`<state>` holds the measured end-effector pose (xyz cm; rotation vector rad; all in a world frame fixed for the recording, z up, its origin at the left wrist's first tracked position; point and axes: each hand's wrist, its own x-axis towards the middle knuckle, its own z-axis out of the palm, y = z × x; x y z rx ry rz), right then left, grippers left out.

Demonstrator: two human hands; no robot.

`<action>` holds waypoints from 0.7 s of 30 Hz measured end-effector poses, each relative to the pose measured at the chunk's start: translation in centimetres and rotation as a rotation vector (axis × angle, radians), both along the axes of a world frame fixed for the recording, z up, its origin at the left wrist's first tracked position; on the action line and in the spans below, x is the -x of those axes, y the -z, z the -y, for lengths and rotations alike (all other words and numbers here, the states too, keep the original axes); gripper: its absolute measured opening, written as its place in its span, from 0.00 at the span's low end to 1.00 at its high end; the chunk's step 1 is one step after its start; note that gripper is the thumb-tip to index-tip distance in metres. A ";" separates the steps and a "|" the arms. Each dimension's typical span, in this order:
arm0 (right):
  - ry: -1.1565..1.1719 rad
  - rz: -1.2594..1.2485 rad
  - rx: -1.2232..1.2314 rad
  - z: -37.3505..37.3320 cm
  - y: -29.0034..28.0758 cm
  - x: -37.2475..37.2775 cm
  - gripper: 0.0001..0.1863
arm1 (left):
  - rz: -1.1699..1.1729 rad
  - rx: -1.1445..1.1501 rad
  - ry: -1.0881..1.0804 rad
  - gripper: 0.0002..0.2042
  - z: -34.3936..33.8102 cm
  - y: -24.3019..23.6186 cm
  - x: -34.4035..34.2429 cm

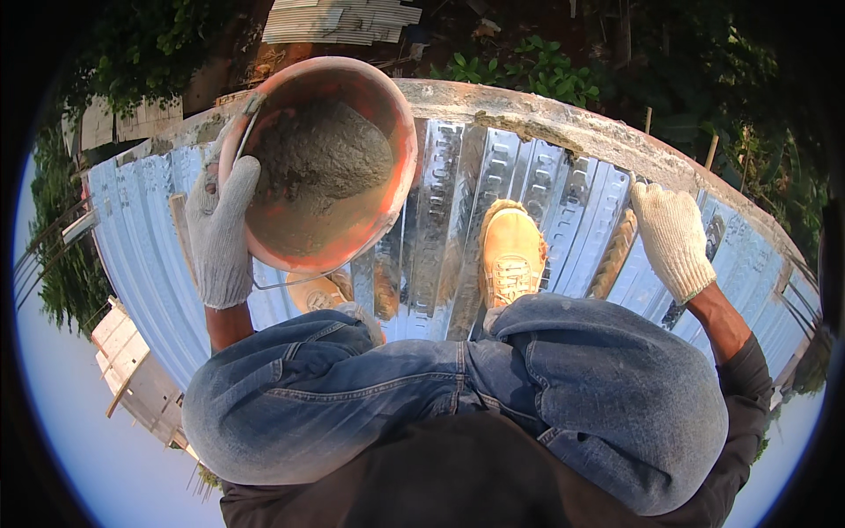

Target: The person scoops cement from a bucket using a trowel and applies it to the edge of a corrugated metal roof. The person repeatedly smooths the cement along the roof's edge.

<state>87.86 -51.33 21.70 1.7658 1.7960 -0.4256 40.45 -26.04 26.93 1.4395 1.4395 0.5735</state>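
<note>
My left hand [220,229], in a white knit glove, grips the rim of an orange bucket [400,132] that holds wet grey cement. The bucket is lifted in front of my left knee. My right hand [673,238], also gloved, hangs apart to the right with fingers loosely curled downward, holding nothing, just above a ribbed steel bar [613,255]. My tan boots [512,255] stand on shiny corrugated metal decking [440,229]. My blue jeans fill the lower middle of the view.
A rough concrete edge beam [563,119] runs along the far side of the decking. Beyond it lie green plants [528,70], a corrugated sheet [339,19] and soil. A wooden platform [123,352] sits at lower left.
</note>
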 end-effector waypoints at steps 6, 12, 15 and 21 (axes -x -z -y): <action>0.112 -0.095 -0.158 -0.8 -2.3 -2.6 0.19 | 0.055 0.036 -0.025 0.35 0.2 0.0 -1.1; 0.612 -0.394 -0.085 2.1 1.3 -1.8 0.17 | 0.027 0.031 -0.034 0.34 0.0 -0.4 -0.8; 1.180 -0.637 0.052 5.9 2.0 1.5 0.20 | 0.010 -0.019 -0.026 0.34 -0.2 0.5 0.0; 1.526 -0.733 0.076 8.0 4.1 9.1 0.20 | -0.005 -0.011 -0.052 0.32 -0.6 0.4 -0.1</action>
